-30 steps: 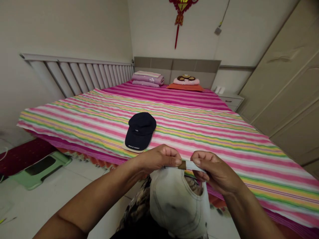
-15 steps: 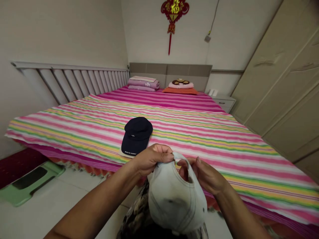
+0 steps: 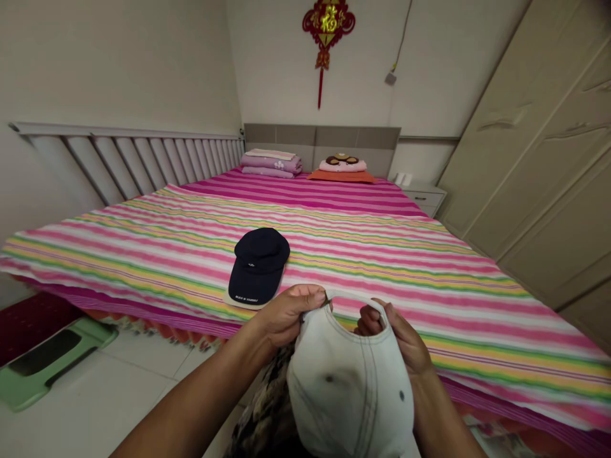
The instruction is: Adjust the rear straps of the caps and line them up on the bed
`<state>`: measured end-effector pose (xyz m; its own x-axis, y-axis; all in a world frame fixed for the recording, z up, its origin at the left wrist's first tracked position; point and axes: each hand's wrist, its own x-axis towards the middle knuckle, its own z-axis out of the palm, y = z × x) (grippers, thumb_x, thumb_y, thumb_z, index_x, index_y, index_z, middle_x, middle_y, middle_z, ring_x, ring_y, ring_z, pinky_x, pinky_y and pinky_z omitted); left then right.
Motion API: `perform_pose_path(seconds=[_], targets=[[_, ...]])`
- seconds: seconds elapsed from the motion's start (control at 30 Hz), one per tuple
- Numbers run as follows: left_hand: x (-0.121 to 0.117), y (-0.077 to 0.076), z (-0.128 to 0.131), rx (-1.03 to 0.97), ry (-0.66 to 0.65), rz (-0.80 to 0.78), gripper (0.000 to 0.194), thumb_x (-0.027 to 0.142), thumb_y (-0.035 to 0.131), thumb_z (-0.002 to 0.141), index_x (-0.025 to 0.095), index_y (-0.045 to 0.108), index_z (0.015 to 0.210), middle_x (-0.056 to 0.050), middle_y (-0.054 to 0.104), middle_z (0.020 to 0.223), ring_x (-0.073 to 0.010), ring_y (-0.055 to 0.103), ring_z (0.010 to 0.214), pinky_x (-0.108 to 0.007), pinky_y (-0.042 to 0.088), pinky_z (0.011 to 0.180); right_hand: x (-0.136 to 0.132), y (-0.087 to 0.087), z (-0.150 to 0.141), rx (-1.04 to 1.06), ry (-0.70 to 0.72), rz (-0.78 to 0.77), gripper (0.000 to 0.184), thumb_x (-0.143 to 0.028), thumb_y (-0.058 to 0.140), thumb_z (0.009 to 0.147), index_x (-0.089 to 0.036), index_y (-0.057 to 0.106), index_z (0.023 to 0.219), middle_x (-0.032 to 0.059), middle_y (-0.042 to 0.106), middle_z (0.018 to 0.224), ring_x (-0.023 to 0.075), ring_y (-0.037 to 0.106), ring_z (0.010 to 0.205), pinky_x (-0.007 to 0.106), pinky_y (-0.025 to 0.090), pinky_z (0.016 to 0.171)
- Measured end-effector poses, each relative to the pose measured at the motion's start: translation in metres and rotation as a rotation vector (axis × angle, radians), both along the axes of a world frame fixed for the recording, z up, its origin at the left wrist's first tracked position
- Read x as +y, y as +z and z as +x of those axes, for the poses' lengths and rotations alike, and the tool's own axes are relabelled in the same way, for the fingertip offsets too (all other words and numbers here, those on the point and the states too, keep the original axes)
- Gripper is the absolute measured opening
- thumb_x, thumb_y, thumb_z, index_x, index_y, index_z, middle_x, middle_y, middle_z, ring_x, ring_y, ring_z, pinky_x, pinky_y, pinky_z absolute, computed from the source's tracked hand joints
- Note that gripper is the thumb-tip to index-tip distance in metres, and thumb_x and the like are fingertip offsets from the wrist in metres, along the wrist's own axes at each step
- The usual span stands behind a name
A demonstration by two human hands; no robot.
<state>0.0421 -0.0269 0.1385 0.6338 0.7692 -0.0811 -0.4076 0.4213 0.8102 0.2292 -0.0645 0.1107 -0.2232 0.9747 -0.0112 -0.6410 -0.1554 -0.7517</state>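
Observation:
A white baseball cap (image 3: 351, 388) hangs between my two hands, its rear opening and strap at the top. My left hand (image 3: 293, 312) is closed, pinching the left end of the strap. On the other side my right hand (image 3: 401, 334) grips the strap's right end, some fingers passing behind the opening. The cap's brim is out of sight. Just beyond my left hand, a dark navy baseball cap (image 3: 260, 264) rests on the striped bedsheet (image 3: 157, 235), brim toward me, with pale lettering on the brim edge. Something light-coloured shows beneath that brim.
Folded purple bedding (image 3: 272, 164) and an orange pillow (image 3: 341, 177) lie by the headboard (image 3: 356, 143). A green stool (image 3: 57, 359) stands on the floor at left. A white radiator (image 3: 138, 162) lines the left wall; a nightstand (image 3: 424, 197) and wardrobe (image 3: 520, 165) are at right.
My hands have spread the cap's strap wider, the right hand moving outward to its right end. The white cap has turned slightly and shifted a little right. The navy cap stays on the bed.

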Motion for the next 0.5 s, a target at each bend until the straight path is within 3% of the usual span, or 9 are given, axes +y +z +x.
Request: perform_pose_path(seconds=[0.1,0.2,0.33,0.4,0.5], targets=[[0.004,-0.001,0.003,-0.104,0.067,-0.094,0.025,0.026,0.076,0.057,0.010,0.058,0.061,0.000,0.058,0.054,-0.0094,0.055,0.049,-0.021,0.043,0.054,0.003,-0.016,0.004,-0.007,0.028,-0.078,0.029,-0.047,0.068,0.065,-0.021,0.063,0.076,0.0001,0.063,0.065,0.0154,0.058,0.059,0.028,0.046,0.060],[0.014,-0.007,0.002,-0.189,0.092,-0.214,0.019,0.024,0.073,0.062,0.011,0.062,0.068,-0.001,0.063,0.058,-0.0107,0.058,0.053,-0.021,0.045,0.057,0.002,-0.041,0.002,-0.073,0.191,-0.110,0.039,-0.054,0.067,0.061,-0.018,0.066,0.076,0.0050,0.068,0.067,0.0230,0.064,0.071,0.037,0.046,0.073],[0.029,-0.021,-0.005,-0.101,-0.020,-0.343,0.023,0.032,0.063,0.071,0.009,0.064,0.074,-0.005,0.065,0.060,-0.0165,0.061,0.056,-0.028,0.046,0.062,-0.007,-0.072,-0.006,-0.099,0.201,-0.131,0.034,-0.050,0.067,0.060,-0.018,0.067,0.070,0.0080,0.070,0.064,0.0274,0.064,0.077,0.044,0.044,0.080],[0.033,-0.022,-0.009,-0.022,-0.056,-0.391,0.023,0.031,0.061,0.072,0.009,0.063,0.074,-0.006,0.065,0.060,-0.0181,0.062,0.057,-0.031,0.047,0.064,-0.009,-0.078,-0.005,-0.086,0.170,-0.129,0.032,-0.050,0.066,0.061,-0.019,0.067,0.072,0.0076,0.071,0.069,0.0271,0.064,0.080,0.044,0.043,0.081],[0.034,-0.009,-0.014,-0.040,-0.037,-0.346,0.016,0.024,0.059,0.073,0.009,0.063,0.075,-0.005,0.065,0.061,-0.0153,0.061,0.057,-0.028,0.046,0.067,-0.003,-0.074,0.002,-0.088,0.147,-0.118,0.032,-0.052,0.062,0.064,-0.022,0.067,0.073,0.0053,0.072,0.073,0.0255,0.064,0.082,0.042,0.044,0.082]])
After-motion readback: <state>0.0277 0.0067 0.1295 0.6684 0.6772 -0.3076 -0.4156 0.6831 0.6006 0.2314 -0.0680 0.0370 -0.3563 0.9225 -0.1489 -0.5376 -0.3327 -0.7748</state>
